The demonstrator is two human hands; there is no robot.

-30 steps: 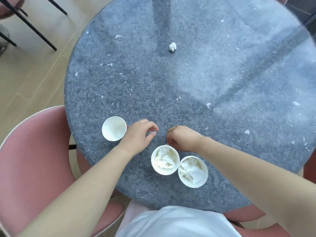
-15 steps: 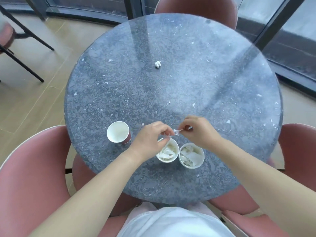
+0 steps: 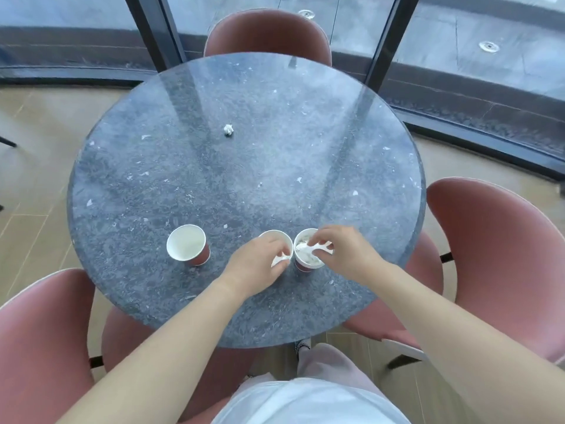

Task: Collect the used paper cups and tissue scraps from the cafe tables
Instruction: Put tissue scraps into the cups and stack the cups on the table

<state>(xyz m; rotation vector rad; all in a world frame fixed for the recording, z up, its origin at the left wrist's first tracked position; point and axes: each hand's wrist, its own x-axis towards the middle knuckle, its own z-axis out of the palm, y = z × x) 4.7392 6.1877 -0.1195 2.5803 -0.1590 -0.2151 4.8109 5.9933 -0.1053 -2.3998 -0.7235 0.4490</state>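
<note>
At the worktop's (image 3: 244, 185) 6 o'clock, the left hand (image 3: 256, 267) pinched a tissue scrap (image 3: 280, 260) at the middle cup (image 3: 275, 234), the right hand (image 3: 348, 255) a second scrap (image 3: 321, 248) over the right cup (image 3: 301, 267). Fingers should release only below the rims.

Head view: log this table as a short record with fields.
table: round, grey speckled
empty cup: upright, left of both hands
middle cup: partly under the left hand
right cup: tissue inside
left hand: pinches white tissue at the middle cup
right hand: pinches a tissue scrap over the right cup
tissue ball: far side of the table, untouched
chairs: pink, around the table
</note>
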